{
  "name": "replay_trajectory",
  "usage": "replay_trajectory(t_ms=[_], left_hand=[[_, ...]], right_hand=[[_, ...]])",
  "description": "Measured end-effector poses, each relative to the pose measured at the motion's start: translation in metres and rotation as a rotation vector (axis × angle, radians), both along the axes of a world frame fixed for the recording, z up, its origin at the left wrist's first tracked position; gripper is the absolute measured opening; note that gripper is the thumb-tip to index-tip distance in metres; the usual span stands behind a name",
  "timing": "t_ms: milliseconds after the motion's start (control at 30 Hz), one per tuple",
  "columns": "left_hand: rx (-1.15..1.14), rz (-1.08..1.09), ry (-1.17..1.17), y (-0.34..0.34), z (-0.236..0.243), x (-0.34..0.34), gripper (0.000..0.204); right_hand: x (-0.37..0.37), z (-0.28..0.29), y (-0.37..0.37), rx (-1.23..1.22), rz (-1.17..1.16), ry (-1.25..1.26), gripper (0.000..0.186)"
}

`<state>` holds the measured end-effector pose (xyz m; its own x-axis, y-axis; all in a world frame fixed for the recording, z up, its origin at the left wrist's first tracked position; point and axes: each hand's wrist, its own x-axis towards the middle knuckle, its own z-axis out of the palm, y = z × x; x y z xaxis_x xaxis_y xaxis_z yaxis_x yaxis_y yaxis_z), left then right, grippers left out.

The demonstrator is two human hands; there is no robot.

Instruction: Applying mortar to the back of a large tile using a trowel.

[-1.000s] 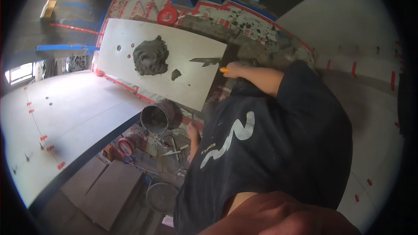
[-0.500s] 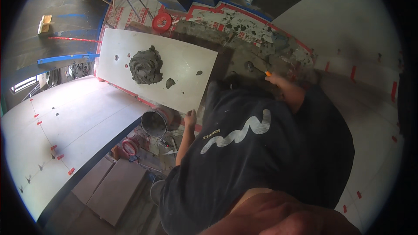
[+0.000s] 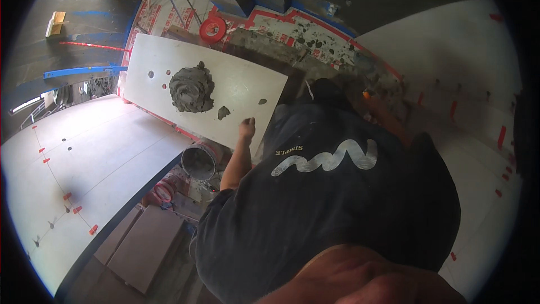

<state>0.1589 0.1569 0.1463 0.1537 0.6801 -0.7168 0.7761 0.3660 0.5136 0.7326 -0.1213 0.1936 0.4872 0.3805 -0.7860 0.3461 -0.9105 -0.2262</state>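
A heap of grey mortar (image 3: 192,89) lies on a large pale tile slab (image 3: 243,76), with smaller dabs of mortar beside it. My left hand (image 3: 247,128) is curled shut over the slab's near right corner, and nothing shows in its fingers. In dim light on the right, my right hand (image 3: 378,104) is closed around an orange-handled trowel (image 3: 367,95). The trowel's blade is not visible, and my shoulder and dark shirt hide part of the floor there.
A mortar-stained bucket (image 3: 198,161) stands just below the slab. Left of it is a wide pale panelled surface (image 3: 112,152) with red clips. A red roll of tape (image 3: 212,29) lies beyond the slab, and brown tiles (image 3: 145,247) lie at lower left.
My left hand has moved from the slab's near edge up over its surface. My torso has leaned further forward, and the right hand with the trowel has shifted right into shadow.
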Motion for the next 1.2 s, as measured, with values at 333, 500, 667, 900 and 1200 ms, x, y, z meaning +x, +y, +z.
replay_trajectory(t_ms=[333, 500, 667, 900, 1200], left_hand=[[0.095, 0.612, -0.057, 0.000, 0.017, 0.080, 0.041], [-0.035, 0.803, 0.235, -0.090, 0.011, 0.146, 0.036], [-0.161, 0.812, 0.176, -0.182, 0.028, 0.269, 0.030], [0.026, 1.124, 0.102, -0.199, 0.019, 0.359, 0.037], [-0.148, 1.016, 0.122, -0.149, -0.022, 0.316, 0.034]], right_hand=[[0.096, -0.002, 0.162, 0.192, 0.417, -0.218, 0.073], [0.147, -0.015, 0.295, 0.388, 0.821, -0.036, 0.055], [0.139, 0.008, 0.425, 0.248, 1.221, 0.097, 0.059], [0.063, 0.017, 0.516, 0.026, 1.359, 0.129, 0.063], [-0.033, 0.106, 0.569, 0.252, 1.260, 0.251, 0.049]])
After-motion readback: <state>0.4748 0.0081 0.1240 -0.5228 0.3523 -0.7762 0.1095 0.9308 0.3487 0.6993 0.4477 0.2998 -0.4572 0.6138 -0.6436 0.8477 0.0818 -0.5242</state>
